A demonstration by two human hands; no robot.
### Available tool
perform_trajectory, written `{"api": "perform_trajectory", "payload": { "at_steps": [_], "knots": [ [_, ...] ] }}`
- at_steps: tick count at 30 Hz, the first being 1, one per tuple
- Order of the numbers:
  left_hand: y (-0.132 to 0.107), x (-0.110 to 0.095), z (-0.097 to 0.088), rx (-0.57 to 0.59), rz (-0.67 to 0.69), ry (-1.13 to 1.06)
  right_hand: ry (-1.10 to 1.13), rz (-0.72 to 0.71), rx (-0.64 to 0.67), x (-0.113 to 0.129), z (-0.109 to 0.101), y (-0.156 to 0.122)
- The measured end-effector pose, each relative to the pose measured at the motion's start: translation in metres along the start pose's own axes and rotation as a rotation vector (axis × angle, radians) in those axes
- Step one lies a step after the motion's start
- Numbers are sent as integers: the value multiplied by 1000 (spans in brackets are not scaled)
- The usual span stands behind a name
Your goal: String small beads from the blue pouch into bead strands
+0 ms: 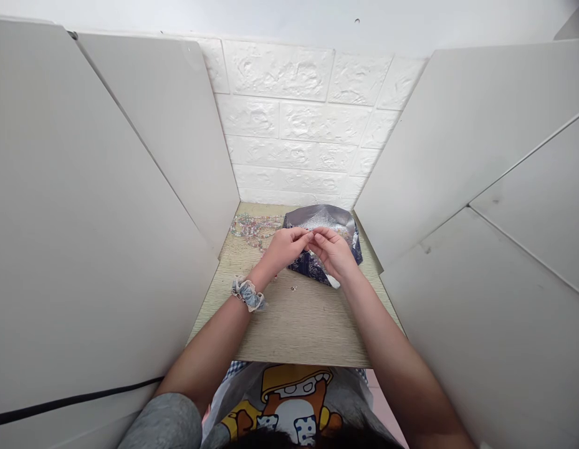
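My left hand (285,248) and my right hand (333,252) meet fingertip to fingertip above the wooden table (298,330). Both pinch something tiny between thumb and fingers; it is too small to name. Right behind and under the hands lies an open bag (323,219), dark blue outside and silver foil inside. A heap of small multicoloured beads (252,227) is spread on the table to the left of the bag. One or two loose beads (294,288) lie near my left wrist, which wears a grey scrunchie (247,294).
White partition panels (106,206) (480,187) wall in the narrow table on both sides. A white brick-pattern wall (298,125) closes the back. A black cable (74,399) runs along the lower left panel.
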State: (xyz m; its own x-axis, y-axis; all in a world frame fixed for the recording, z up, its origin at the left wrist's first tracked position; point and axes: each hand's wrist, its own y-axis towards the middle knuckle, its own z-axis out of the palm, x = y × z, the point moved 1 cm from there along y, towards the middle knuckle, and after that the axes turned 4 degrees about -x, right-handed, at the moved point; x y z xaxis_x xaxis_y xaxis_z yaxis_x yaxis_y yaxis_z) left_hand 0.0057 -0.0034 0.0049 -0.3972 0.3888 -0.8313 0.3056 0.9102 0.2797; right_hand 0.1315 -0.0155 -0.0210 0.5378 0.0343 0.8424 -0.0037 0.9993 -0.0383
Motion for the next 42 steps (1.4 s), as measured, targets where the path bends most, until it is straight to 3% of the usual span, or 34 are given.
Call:
{"api": "perform_trajectory", "payload": {
  "at_steps": [12,22,27,32,36,42],
  "knots": [
    [1,3,1,-18,2,109,-248,-139,-118,-2,0,1],
    [0,6,2,-11,15,131,-502,-275,-102,-6,-3,0],
    [1,6,1,-11,3,137,-763,-421,-128,-5,-6,-1],
    [1,5,0,48,-92,36,-993,-615,-112,4,-1,-7],
    [2,5,-2,105,-128,-72,-985,-644,-84,9,0,-8],
    [2,7,-5,140,-144,-138,-866,-546,-136,10,-4,-7]
  ]
}}
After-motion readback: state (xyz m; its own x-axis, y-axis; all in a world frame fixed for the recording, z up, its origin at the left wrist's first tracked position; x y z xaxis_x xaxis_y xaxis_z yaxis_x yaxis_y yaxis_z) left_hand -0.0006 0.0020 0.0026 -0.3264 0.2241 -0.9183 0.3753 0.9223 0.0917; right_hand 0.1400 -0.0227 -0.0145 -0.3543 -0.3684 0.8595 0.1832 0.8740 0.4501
